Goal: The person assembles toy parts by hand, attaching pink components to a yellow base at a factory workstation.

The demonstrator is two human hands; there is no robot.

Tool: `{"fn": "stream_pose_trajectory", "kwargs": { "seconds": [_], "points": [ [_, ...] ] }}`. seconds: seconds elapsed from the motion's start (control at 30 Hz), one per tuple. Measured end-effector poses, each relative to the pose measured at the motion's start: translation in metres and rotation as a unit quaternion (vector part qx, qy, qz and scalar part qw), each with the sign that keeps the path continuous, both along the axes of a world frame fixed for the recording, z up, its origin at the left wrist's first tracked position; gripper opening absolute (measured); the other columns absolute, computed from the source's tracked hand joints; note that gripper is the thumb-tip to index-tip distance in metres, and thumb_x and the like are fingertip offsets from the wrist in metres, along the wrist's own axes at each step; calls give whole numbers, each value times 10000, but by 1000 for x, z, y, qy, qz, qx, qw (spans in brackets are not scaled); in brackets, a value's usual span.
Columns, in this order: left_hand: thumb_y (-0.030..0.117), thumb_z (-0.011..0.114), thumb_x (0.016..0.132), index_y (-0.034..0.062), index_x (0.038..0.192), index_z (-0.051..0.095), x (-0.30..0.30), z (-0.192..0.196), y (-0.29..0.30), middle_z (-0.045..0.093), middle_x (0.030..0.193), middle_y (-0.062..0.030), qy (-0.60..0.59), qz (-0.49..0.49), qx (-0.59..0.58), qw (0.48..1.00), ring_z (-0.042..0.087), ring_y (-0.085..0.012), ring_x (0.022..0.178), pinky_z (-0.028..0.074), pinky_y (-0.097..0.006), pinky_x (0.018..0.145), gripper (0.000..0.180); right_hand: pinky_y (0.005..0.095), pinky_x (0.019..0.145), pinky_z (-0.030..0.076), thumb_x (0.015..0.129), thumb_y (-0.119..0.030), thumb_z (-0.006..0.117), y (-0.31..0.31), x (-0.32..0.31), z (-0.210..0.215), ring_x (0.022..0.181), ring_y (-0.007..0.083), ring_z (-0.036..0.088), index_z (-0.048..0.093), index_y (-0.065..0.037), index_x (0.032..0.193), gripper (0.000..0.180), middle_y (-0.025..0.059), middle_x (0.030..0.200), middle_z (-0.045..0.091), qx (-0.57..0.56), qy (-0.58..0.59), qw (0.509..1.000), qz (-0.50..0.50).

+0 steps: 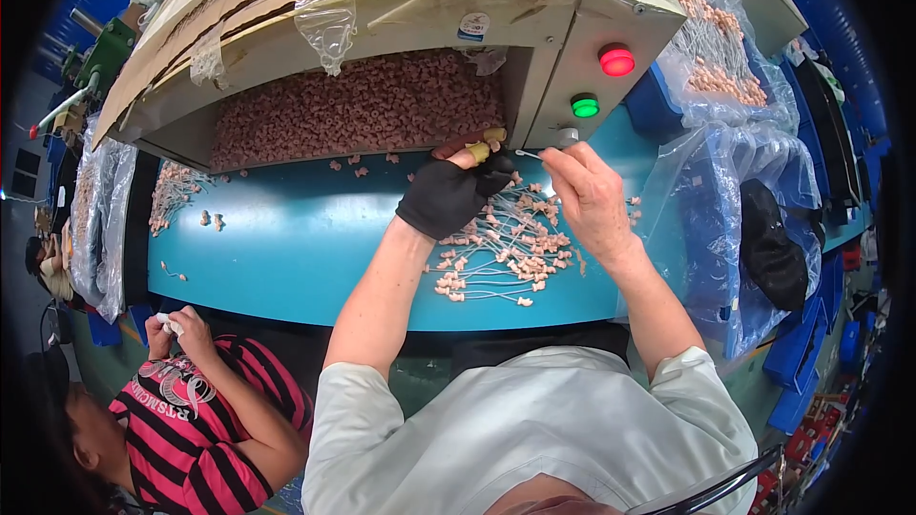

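While the beige machine (592, 10) with its heap of pink beads (363, 105) stands at the back of the teal desk (286, 248), a pile of beaded pins (506, 248) lies under both hands; the gloved left hand (448, 193) curls at the machine's opening, and the bare right hand (592, 195) pinches a thin pin (528, 154).

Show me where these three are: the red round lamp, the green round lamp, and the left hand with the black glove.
red lamp (616, 60), head view, middle of its dome.
green lamp (585, 106), head view, middle of its dome.
left hand (448, 193), head view, back of the black glove.
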State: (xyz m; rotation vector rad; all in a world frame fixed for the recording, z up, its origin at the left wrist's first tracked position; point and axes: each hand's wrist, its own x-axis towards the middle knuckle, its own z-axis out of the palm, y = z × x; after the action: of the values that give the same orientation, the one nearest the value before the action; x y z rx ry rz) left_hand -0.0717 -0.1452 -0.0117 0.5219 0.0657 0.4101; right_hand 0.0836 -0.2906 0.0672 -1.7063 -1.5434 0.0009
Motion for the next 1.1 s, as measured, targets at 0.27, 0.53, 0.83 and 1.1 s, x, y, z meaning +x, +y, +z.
{"fn": "stream_pose_trajectory", "kwargs": {
  "seconds": [0.27, 0.53, 0.83, 1.1],
  "points": [
    [70, 524, 947, -39, 1243, 500, 0, 16, -8, 600, 1104, -117, 154, 124, 448, 872, 624, -191, 987, 521, -278, 874, 316, 372, 568, 449, 759, 7, 631, 5, 2, 0, 664, 261, 561, 645, -75, 983, 239, 82, 737, 511, -7, -50, 999, -17],
    [42, 543, 921, -47, 1190, 560, 3, 20, -7, 646, 1040, -112, 155, 42, 144, 976, 632, -176, 972, 517, -290, 857, 284, 374, 583, 462, 710, 9, 660, 9, 1, 2, 688, 249, 580, 670, -71, 941, 244, 69, 725, 538, 8, -99, 995, 13],
    [13, 564, 869, -51, 1184, 548, 5, 21, -11, 622, 1131, -110, 173, 125, 265, 940, 618, -152, 999, 481, -266, 907, 322, 367, 587, 459, 699, 9, 668, 6, 1, 5, 685, 236, 579, 672, -71, 922, 237, 61, 714, 535, -10, -117, 993, 0],
    [-7, 602, 836, -10, 1212, 549, 11, 25, -24, 626, 1121, -85, 221, 215, 333, 891, 601, -121, 978, 483, -250, 843, 380, 362, 582, 460, 701, 11, 665, 5, 0, 3, 683, 234, 578, 663, -76, 902, 219, 56, 716, 530, -4, -118, 993, -16]
  ]
}}
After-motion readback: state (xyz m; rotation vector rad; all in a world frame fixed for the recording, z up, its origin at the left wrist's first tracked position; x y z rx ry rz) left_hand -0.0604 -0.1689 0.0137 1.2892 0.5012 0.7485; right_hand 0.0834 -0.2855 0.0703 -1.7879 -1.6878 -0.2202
